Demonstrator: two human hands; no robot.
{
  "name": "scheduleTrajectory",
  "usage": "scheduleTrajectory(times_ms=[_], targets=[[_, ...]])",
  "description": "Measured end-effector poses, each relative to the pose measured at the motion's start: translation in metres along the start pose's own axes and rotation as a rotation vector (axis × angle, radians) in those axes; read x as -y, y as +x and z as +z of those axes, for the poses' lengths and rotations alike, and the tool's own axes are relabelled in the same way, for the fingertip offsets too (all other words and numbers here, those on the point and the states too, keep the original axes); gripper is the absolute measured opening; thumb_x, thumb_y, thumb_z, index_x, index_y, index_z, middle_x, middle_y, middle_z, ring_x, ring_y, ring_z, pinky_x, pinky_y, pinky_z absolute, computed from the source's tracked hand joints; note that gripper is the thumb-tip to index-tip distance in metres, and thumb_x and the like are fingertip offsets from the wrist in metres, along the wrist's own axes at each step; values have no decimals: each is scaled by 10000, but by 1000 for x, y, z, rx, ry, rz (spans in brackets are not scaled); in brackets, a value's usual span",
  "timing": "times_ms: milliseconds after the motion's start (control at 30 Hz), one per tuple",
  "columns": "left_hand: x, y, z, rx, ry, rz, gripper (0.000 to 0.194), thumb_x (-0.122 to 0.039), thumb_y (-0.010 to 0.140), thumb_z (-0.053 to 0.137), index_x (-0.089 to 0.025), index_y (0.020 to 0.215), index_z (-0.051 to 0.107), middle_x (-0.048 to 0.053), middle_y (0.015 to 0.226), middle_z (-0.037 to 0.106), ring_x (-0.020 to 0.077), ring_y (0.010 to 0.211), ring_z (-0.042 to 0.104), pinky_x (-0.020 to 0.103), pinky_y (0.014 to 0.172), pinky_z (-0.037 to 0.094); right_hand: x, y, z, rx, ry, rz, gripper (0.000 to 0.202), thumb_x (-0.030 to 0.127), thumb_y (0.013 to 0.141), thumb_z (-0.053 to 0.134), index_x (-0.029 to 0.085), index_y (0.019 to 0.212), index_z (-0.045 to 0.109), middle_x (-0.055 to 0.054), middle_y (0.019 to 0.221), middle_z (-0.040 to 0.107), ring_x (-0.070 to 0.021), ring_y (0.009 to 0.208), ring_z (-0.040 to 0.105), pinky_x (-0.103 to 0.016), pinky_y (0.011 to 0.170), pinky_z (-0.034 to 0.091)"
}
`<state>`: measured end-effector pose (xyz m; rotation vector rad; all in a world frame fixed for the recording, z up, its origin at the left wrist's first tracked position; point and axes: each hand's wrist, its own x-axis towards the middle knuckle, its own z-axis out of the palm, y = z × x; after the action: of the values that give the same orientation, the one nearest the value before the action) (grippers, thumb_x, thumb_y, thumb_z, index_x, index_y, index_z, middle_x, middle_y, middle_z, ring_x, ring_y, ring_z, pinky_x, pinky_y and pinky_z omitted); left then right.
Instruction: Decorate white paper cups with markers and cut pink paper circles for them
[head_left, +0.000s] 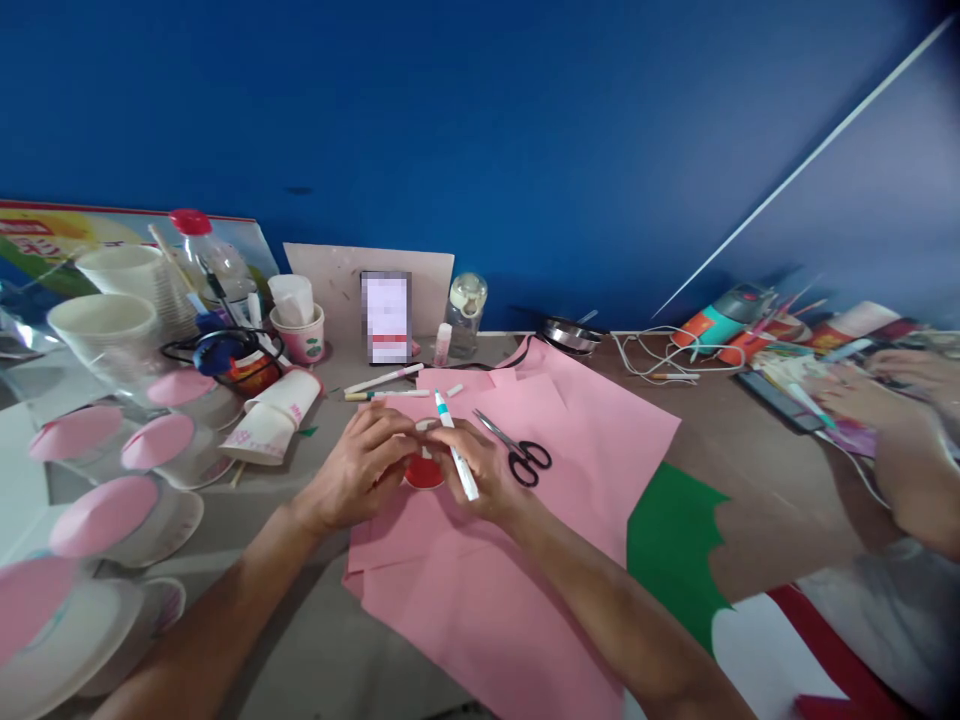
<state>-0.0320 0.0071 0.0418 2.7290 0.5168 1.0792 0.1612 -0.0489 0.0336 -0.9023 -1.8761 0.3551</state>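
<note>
My right hand (480, 465) grips a white marker (461, 460) with a teal tip, which points up and away. My left hand (367, 465) curls round the left side of a small object with a red part (425, 473); the fingers of both hands meet at it and hide much of its shape. Beneath them lie large sheets of pink paper (585, 440). Black-handled scissors (525, 460) rest on the pink paper just right of my right hand. Beyond my hands lie a white marker cap (454, 390) and more pens (386, 378).
Paper cups topped with pink discs (105, 515) fill the left side. A phone (388, 318), a glue stick (442, 345) and a clear bottle (466, 315) stand behind. Green paper (675, 550) lies right, and another person's arms (907, 440) reach in at far right.
</note>
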Motion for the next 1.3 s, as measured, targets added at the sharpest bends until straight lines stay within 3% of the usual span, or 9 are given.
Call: scheduleTrajectory(times_ms=[267, 533, 767, 1067, 1200, 1300], targets=[[4, -7, 16, -106, 98, 73, 259, -39, 847, 456, -205, 994, 590, 73, 977, 650, 203, 934, 555, 376, 813, 459, 3, 1, -1, -3, 2, 3, 277, 104, 902, 461, 204, 1148, 541, -127, 1132, 654, -208, 1088, 614, -373, 886, 553], [5, -10, 18, -95, 111, 66, 310, -69, 852, 473, -225, 1087, 602, 77, 1001, 651, 186, 865, 569, 346, 779, 469, 1, 0, -1, 13, 33, 21, 308, 124, 911, 467, 229, 1195, 529, -118, 1170, 641, -213, 1118, 603, -385, 897, 553], [3, -9, 18, -73, 122, 76, 227, -154, 846, 562, -229, 1051, 626, 74, 1010, 687, 197, 874, 595, 352, 789, 481, 1, -1, -2, 7, 13, 34, 289, 141, 918, 458, 225, 1183, 538, -110, 1150, 652, -207, 1121, 603, -373, 902, 544], [10, -11, 19, -13, 100, 96, 223, -109, 855, 539, -216, 1037, 610, 76, 1064, 703, 197, 906, 590, 350, 794, 482, -2, -11, 1, -227, 140, 164, 293, 326, 968, 431, 210, 1232, 483, -135, 1184, 642, -245, 1169, 574, -462, 1002, 447], [10, -10, 19, -27, 65, 74, 208, -132, 852, 541, -221, 1025, 616, 73, 1024, 712, 189, 872, 598, 340, 783, 491, 1, -8, -13, -283, 244, 217, 391, 451, 976, 380, 236, 1299, 425, -118, 1128, 648, -230, 974, 638, -477, 902, 492], [10, -11, 19, -27, 56, 82, 212, -116, 848, 533, -208, 1022, 610, 87, 1026, 712, 194, 871, 611, 351, 785, 498, 9, -11, -26, -244, 247, 236, 497, 559, 952, 335, 219, 1268, 511, -78, 933, 627, -207, 801, 611, -452, 817, 509]])
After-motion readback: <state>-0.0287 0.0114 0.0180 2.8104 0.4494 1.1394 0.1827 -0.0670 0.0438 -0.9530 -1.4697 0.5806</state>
